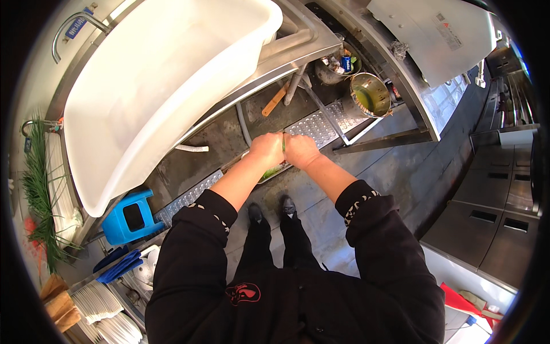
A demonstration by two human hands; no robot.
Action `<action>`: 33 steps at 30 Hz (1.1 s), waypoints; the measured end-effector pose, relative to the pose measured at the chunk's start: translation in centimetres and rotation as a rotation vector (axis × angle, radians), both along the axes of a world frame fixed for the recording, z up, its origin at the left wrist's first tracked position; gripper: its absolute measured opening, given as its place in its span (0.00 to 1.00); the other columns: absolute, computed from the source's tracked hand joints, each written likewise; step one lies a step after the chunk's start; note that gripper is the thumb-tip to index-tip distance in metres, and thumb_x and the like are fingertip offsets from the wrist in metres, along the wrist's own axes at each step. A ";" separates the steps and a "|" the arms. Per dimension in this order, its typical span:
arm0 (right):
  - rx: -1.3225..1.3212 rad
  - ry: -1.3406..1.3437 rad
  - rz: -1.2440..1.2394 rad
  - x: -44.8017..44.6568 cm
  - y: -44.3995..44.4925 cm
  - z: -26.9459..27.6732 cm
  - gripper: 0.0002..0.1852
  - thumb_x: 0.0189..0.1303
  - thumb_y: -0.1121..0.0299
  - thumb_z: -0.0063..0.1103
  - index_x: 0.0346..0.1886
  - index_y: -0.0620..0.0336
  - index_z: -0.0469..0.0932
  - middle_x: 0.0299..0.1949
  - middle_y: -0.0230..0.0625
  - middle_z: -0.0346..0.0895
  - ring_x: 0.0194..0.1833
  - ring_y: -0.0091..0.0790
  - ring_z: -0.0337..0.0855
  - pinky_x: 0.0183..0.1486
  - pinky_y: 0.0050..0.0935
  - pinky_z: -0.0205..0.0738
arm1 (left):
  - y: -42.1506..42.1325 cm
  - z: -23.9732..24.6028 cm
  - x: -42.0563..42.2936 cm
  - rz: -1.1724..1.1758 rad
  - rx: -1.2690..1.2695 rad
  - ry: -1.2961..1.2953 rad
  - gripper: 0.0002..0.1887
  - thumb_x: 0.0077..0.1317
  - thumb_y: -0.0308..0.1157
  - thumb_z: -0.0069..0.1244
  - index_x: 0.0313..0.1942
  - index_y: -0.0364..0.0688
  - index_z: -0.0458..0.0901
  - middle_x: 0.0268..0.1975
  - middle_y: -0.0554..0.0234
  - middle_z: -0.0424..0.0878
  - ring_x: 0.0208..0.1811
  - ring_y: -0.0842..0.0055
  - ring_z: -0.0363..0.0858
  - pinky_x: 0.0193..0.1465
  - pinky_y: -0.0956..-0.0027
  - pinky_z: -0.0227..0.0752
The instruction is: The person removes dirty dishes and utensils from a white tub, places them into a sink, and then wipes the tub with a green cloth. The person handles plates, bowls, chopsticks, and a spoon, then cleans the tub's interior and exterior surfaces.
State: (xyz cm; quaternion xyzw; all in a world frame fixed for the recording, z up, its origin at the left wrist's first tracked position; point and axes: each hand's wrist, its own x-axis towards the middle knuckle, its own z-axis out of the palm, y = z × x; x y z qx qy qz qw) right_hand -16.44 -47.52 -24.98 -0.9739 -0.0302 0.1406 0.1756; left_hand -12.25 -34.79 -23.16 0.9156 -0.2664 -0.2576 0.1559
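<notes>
My left hand [267,149] and my right hand [300,150] are both closed into fists, knuckles touching, in front of my body over the floor drain. A sliver of something green [283,144] shows between them; the rest of it is hidden by the fingers. Just below the fists, partly covered by my left hand, green leafy matter [270,172] lies at the opening of the drain channel. Up and to the left stands a large white plastic tub [172,73] on the steel sink counter.
Perforated metal drain covers [313,129] run across the floor. Beyond them are a metal bucket of yellowish liquid [370,95], a pot of waste [335,69] and a wooden handle [275,101]. A blue plastic stool [129,219] and long green stalks [38,180] are at left, steel cabinets [472,215] at right.
</notes>
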 end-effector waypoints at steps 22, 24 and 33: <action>-0.098 -0.165 0.027 0.0 -2.8 1.1 0.15 0.53 0.66 0.60 0.40 0.61 0.68 0.34 0.45 0.81 0.37 0.47 0.85 0.36 0.41 0.79 | 2.0 -4.4 0.4 0.751 -0.737 1.709 0.07 0.64 0.26 0.47 0.42 0.38 0.74 0.22 0.73 0.68 0.15 0.89 0.61 0.16 0.82 0.53; -0.040 -0.030 -0.273 -0.2 -3.2 2.3 0.23 0.52 0.61 0.65 0.44 0.62 0.65 0.36 0.48 0.81 0.38 0.49 0.84 0.38 0.43 0.79 | 1.6 -4.6 -0.6 0.841 -0.746 1.348 0.15 0.64 0.27 0.47 0.51 0.40 0.72 0.27 0.70 0.73 0.20 0.86 0.67 0.22 0.80 0.63; 0.302 -0.101 -0.277 -3.3 -0.7 7.9 0.28 0.63 0.47 0.52 0.59 0.57 0.65 0.46 0.57 0.76 0.49 0.59 0.78 0.53 0.49 0.71 | -2.8 2.4 -3.7 -0.263 -0.058 0.071 0.34 0.63 0.48 0.47 0.68 0.49 0.59 0.71 0.56 0.59 0.72 0.61 0.56 0.72 0.40 0.41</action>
